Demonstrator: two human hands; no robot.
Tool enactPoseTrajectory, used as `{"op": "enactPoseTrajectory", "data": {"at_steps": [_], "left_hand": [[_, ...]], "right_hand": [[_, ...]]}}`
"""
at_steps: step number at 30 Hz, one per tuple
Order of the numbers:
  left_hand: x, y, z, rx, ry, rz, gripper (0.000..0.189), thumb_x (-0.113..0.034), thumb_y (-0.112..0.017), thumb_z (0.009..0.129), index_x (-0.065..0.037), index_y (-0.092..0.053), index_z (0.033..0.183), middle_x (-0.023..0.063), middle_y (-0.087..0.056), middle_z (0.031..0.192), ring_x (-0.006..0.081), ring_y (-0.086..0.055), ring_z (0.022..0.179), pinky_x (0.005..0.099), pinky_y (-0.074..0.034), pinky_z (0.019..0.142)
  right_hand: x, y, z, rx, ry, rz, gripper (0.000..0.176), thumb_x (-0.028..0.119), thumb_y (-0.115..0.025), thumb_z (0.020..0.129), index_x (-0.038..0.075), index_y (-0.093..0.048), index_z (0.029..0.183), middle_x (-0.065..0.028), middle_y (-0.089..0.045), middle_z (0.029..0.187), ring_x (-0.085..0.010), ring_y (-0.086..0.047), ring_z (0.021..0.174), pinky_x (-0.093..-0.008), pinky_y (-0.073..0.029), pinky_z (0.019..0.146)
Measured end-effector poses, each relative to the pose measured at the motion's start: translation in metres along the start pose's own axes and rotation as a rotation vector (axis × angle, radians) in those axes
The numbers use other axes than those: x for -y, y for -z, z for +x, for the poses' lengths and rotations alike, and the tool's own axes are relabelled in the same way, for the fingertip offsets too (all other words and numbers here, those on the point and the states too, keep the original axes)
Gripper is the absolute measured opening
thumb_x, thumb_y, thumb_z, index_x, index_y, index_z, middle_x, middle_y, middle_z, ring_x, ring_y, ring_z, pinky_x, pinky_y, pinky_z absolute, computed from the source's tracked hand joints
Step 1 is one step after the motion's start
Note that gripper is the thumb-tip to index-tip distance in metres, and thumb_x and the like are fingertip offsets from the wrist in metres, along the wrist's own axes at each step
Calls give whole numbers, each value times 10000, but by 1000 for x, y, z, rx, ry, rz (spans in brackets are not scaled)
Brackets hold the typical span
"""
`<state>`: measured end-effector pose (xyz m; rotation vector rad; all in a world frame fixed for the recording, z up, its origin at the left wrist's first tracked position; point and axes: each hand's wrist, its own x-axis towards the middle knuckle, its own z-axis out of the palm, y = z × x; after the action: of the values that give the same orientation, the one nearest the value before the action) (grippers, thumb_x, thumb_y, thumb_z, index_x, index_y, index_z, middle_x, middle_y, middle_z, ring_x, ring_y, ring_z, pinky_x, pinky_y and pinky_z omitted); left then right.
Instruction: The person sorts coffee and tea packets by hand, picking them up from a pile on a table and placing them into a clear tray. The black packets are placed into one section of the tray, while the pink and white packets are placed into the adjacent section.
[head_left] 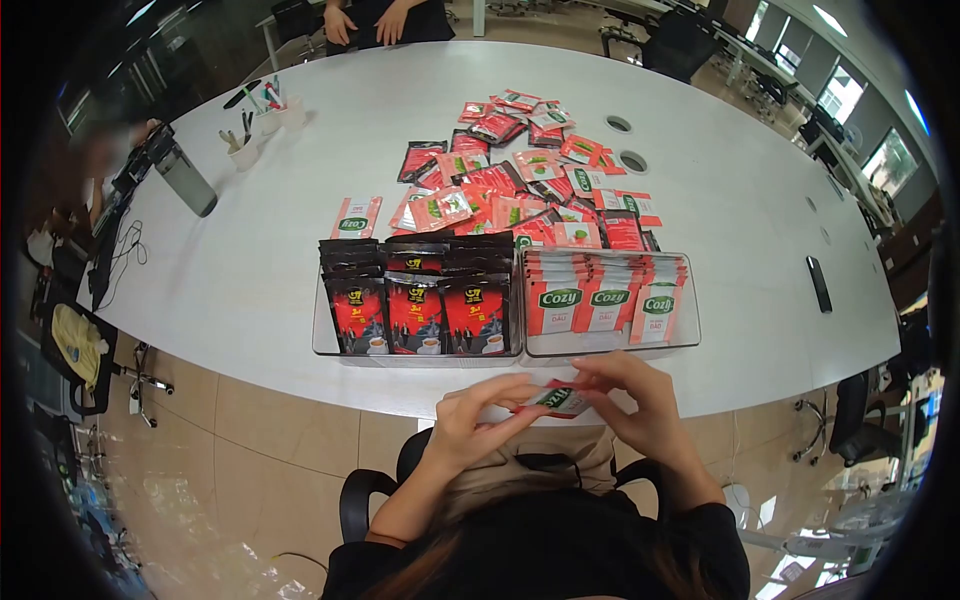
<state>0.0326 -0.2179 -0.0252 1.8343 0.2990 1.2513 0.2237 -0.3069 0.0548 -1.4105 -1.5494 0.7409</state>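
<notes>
Between my two hands, just in front of the table's near edge, is a Cozy tea sachet (562, 400), tilted. My left hand (480, 415) pinches its left side. The fingers of my right hand (635, 400) close on its right side. Beyond them stand two clear bins side by side. The left bin (420, 360) holds rows of upright black-and-red G7 coffee sachets (415, 315). In the right bin (620, 347) stand rows of pink Cozy sachets (608, 300). Behind the bins lies a loose pile of mixed sachets (490, 180), pink ones and dark red ones.
One pink sachet (357, 217) lies left of the pile. A bottle (185, 175) and pen cups (243, 152) are at the table's left. A black phone (819, 284) lies at right. Across the table are another person's hands (365, 24).
</notes>
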Motion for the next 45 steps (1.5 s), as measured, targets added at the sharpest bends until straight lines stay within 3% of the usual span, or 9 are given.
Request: {"op": "enactPoseTrajectory", "data": {"at_steps": [5,7,8,13,16,26,30,32,45], "left_hand": [[-33,19,25,100,-133,223,361,-34,-790,737,4,-642,1063,108,-717,926,187,-710,751,265,-570,656],[-56,49,46,-130,-272,231,314,-62,-800,742,-15,-653,1016,162,-710,921,249,-708,799,323,-569,660],[-71,73,54,-230,-387,291,420,-64,-768,779,-32,-569,1148,199,-691,961,311,-693,818,374,-569,678],[-175,140,109,-834,-1112,614,542,-370,-427,983,-75,-358,1433,208,-399,1441,375,-384,1325,612,-183,1137],[-210,146,116,-715,-1319,665,528,-371,-426,984,-78,-370,1420,192,-407,1433,367,-388,1321,611,-180,1138],[-234,137,95,-618,-1369,757,483,-374,-422,986,-89,-412,1376,141,-432,1407,341,-399,1307,609,-172,1140],[-233,131,81,-608,-1422,784,466,-376,-421,988,-94,-429,1359,120,-442,1396,331,-404,1302,608,-169,1141],[-233,130,75,-597,-1459,794,458,-376,-420,988,-96,-437,1350,110,-447,1391,326,-406,1299,608,-167,1142],[-259,132,58,-667,-1367,870,412,-380,-416,992,-110,-491,1294,43,-480,1357,293,-422,1281,605,-156,1145]], "right_hand": [[-2,7,-8,32,125,-133,539,-105,-684,750,81,-602,1249,-85,-662,1035,-181,-657,899,-286,-553,787],[-7,17,-10,-210,163,-69,499,-143,-653,754,56,-613,1210,-99,-639,1025,-157,-639,879,-266,-543,734],[-12,24,-10,-349,169,-26,475,-152,-637,760,47,-621,1191,-101,-633,1010,-151,-632,870,-258,-538,718],[-17,65,0,-594,97,-164,345,-146,-567,810,12,-641,1107,-99,-609,959,-144,-599,820,-251,-500,694],[-30,76,3,-481,122,-432,215,-79,-581,829,5,-640,1019,-107,-614,904,-204,-601,805,-307,-482,702],[-21,65,7,-452,254,-966,156,-21,-639,781,45,-628,923,-119,-623,899,-307,-570,946,-381,-417,825],[-34,72,-7,81,-54,-758,259,95,-653,800,45,-626,1053,-108,-652,1021,-315,-592,1000,-400,-440,892],[-22,63,-4,175,63,-783,310,210,-618,906,61,-603,1178,-130,-618,1004,-302,-610,924,-379,-474,774],[-12,49,5,-6,-35,-815,262,201,-657,862,27,-651,1059,-177,-644,1019,-351,-617,933,-406,-487,804]]}}
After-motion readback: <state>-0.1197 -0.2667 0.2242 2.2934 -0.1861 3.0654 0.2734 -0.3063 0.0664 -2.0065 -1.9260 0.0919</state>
